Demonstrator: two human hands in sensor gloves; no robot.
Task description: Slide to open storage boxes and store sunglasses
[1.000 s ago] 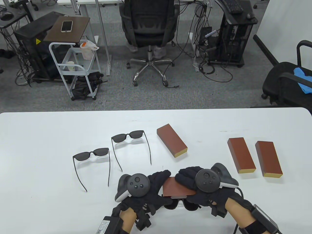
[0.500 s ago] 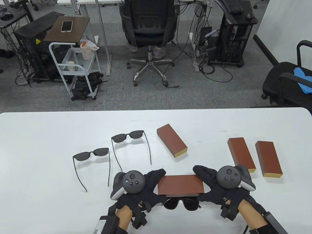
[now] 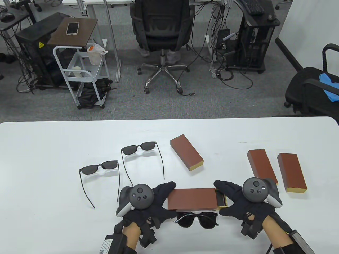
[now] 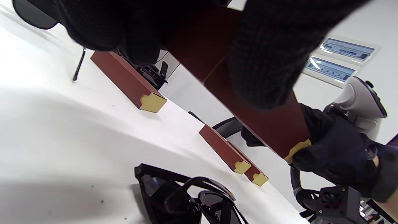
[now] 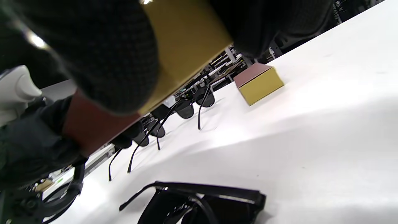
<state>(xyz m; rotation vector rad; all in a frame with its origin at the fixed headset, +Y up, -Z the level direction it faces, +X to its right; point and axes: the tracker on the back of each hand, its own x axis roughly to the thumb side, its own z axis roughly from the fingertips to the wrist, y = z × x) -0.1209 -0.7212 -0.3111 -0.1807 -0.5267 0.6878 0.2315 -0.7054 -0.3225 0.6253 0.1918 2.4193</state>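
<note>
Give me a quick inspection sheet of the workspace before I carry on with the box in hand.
Surface: white table, no spills seen.
Job's things: held box raised, its drawer partly slid out to the right; folded sunglasses below it; two unfolded sunglasses to the left; three closed boxes lying farther back and right.
Clutter: nothing seen on the table.
Grippers: left hand grips the box sleeve; right hand grips the drawer end.
Cables: glove leads at both wrists; tangled cables on the floor.
Surroundings: office chair, white cart, phone on a side table.
</note>
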